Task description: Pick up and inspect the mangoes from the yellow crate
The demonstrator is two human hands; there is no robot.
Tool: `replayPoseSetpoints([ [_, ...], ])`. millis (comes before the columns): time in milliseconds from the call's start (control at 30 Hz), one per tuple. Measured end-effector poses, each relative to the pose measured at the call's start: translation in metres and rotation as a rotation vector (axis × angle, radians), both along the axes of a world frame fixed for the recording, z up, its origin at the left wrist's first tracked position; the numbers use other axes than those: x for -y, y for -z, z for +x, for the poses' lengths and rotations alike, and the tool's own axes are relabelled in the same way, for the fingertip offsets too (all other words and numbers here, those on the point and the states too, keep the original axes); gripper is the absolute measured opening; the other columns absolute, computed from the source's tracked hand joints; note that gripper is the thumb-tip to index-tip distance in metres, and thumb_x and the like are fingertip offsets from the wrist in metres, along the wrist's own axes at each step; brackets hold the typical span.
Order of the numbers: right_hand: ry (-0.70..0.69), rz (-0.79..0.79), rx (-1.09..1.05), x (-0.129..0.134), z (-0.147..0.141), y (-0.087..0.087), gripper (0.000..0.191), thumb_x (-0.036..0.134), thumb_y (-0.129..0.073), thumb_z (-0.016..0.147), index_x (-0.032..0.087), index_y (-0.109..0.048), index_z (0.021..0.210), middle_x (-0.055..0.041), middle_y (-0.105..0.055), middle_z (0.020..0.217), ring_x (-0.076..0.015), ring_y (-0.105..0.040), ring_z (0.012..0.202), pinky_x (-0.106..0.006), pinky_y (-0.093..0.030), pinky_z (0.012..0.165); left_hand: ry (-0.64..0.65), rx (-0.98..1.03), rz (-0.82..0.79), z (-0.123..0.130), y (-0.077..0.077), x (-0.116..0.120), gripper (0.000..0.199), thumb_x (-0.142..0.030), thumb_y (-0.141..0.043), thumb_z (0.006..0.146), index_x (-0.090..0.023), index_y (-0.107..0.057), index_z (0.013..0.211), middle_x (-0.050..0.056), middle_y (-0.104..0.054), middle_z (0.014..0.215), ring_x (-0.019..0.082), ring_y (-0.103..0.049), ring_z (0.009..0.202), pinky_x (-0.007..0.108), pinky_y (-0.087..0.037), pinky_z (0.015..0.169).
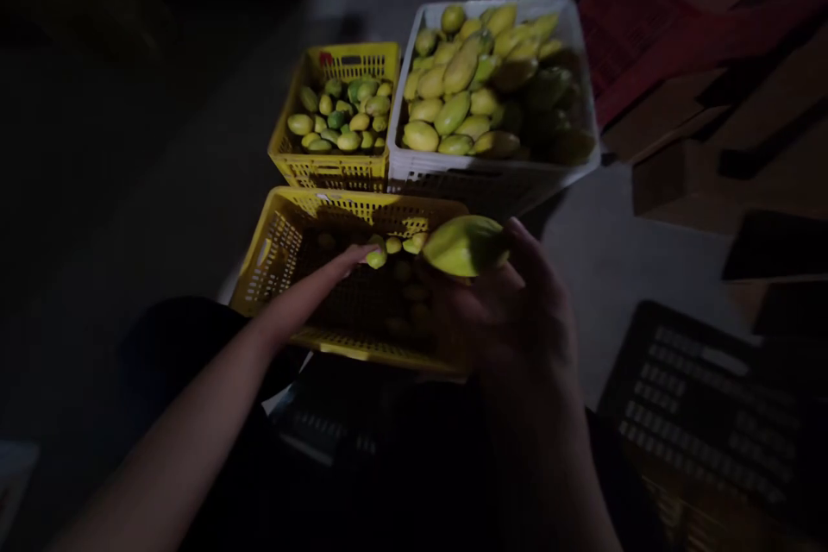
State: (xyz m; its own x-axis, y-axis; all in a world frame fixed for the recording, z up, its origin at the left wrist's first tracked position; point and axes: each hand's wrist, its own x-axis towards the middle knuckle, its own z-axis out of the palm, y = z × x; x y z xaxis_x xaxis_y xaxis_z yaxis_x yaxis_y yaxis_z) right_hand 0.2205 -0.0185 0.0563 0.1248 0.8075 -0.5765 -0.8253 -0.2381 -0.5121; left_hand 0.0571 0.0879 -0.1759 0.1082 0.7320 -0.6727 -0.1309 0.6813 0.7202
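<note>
A large yellow-green papaya (464, 247) rests in my right hand (517, 293), its fingers and thumb curled round the near end. It is held up over the right side of a yellow slatted crate (362, 352). My left hand (353, 259) reaches into that same crate, fingers closed on a small papaya (376, 256); part of the grip is hidden. Several more small papayas (414, 242) lie in the crate, some in deep shadow.
Behind stand a smaller yellow crate (329, 169) with several small green-yellow papayas and a white crate (495, 177) heaped with larger ones. To the right are cardboard boxes (679, 181), a red crate (634, 26) and a dark slatted crate (705, 397).
</note>
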Motion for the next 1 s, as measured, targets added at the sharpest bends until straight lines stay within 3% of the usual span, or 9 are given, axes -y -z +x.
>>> replayPoseSetpoints([
  [100,-0.068,0.042,-0.071,0.007,-0.013,-0.009,0.02,0.034,-0.069,0.072,0.025,-0.062,0.088,-0.0016,-0.069,0.093,-0.0223,-0.065,0.094,-0.045,-0.058,0.082,0.001,0.047,0.035,-0.023,-0.069,-0.011,0.004,-0.015,-0.061,0.077,-0.014,-0.063,0.079,0.003,-0.066,0.078,0.015,-0.06,0.085,0.033,-0.044,0.094],
  [233,-0.113,0.163,-0.083,0.011,-0.027,-0.011,0.02,0.039,-0.066,0.072,0.025,-0.06,0.086,-0.0021,-0.071,0.088,-0.0223,-0.065,0.092,-0.048,-0.056,0.084,-0.092,0.385,0.142,-0.045,-0.156,0.005,0.018,-0.033,-0.059,0.082,-0.015,-0.062,0.085,0.004,-0.065,0.078,0.011,-0.059,0.072,0.024,-0.05,0.079],
  [400,-0.243,0.402,0.011,0.003,-0.039,-0.01,0.034,0.053,-0.06,0.074,0.023,-0.063,0.089,-0.0074,-0.073,0.092,-0.0262,-0.068,0.093,-0.048,-0.055,0.082,-0.181,0.62,0.188,-0.052,-0.219,0.043,0.038,-0.051,-0.057,0.081,-0.014,-0.06,0.086,0.004,-0.059,0.067,0.01,-0.054,0.06,0.021,-0.05,0.064],
  [500,-0.35,0.455,0.062,-0.003,-0.044,-0.012,0.046,0.062,-0.057,0.071,0.02,-0.066,0.089,-0.0117,-0.074,0.089,-0.0279,-0.07,0.085,-0.043,-0.057,0.071,-0.178,0.638,0.25,-0.056,-0.239,0.058,0.037,-0.053,-0.053,0.08,-0.017,-0.06,0.085,0.005,-0.06,0.068,0.014,-0.056,0.066,0.024,-0.051,0.07],
  [567,-0.351,0.475,0.097,-0.008,-0.048,-0.012,0.04,0.058,-0.061,0.069,0.022,-0.067,0.087,-0.0082,-0.075,0.084,-0.0263,-0.071,0.077,-0.038,-0.056,0.062,-0.148,0.679,0.273,-0.063,-0.244,0.064,0.03,-0.045,-0.049,0.08,-0.018,-0.061,0.087,0.007,-0.064,0.075,0.016,-0.058,0.072,0.027,-0.051,0.074],
  [667,-0.352,0.472,0.129,-0.018,-0.055,-0.01,0.032,0.051,-0.067,0.065,0.023,-0.067,0.081,-0.0038,-0.074,0.072,-0.0228,-0.068,0.059,-0.031,-0.052,0.045,-0.133,0.664,0.313,-0.075,-0.241,0.065,0.025,-0.032,-0.048,0.074,-0.019,-0.061,0.091,0.008,-0.068,0.086,0.022,-0.061,0.085,0.032,-0.05,0.076],
  [767,-0.366,0.449,0.112,-0.029,-0.062,-0.006,0.036,0.055,-0.066,0.066,0.02,-0.066,0.074,-0.0045,-0.071,0.063,-0.0186,-0.062,0.046,-0.022,-0.037,0.029,-0.216,0.622,0.344,-0.084,-0.236,0.06,0.028,-0.028,-0.047,0.069,-0.02,-0.06,0.093,0.009,-0.069,0.087,0.026,-0.061,0.091,0.034,-0.049,0.073],
  [900,-0.344,0.365,0.079,-0.038,-0.069,-0.001,0.038,0.055,-0.07,0.064,0.019,-0.066,0.069,-0.0028,-0.068,0.058,-0.0147,-0.06,0.045,-0.017,-0.031,0.026,-0.301,0.724,0.307,-0.088,-0.239,0.055,0.028,-0.035,-0.044,0.075,-0.022,-0.061,0.093,0.006,-0.068,0.086,0.02,-0.062,0.08,0.03,-0.049,0.065],
  [1000,-0.3,0.492,0.19,-0.035,-0.074,0.006,0.035,0.052,-0.074,0.063,0.019,-0.067,0.071,-0.0029,-0.067,0.058,-0.0146,-0.058,0.044,-0.02,-0.038,0.031,-0.372,0.712,0.319,-0.088,-0.241,0.056,0.035,-0.05,-0.042,0.08,-0.022,-0.06,0.09,0.005,-0.066,0.083,0.018,-0.06,0.074,0.029,-0.048,0.062],
])
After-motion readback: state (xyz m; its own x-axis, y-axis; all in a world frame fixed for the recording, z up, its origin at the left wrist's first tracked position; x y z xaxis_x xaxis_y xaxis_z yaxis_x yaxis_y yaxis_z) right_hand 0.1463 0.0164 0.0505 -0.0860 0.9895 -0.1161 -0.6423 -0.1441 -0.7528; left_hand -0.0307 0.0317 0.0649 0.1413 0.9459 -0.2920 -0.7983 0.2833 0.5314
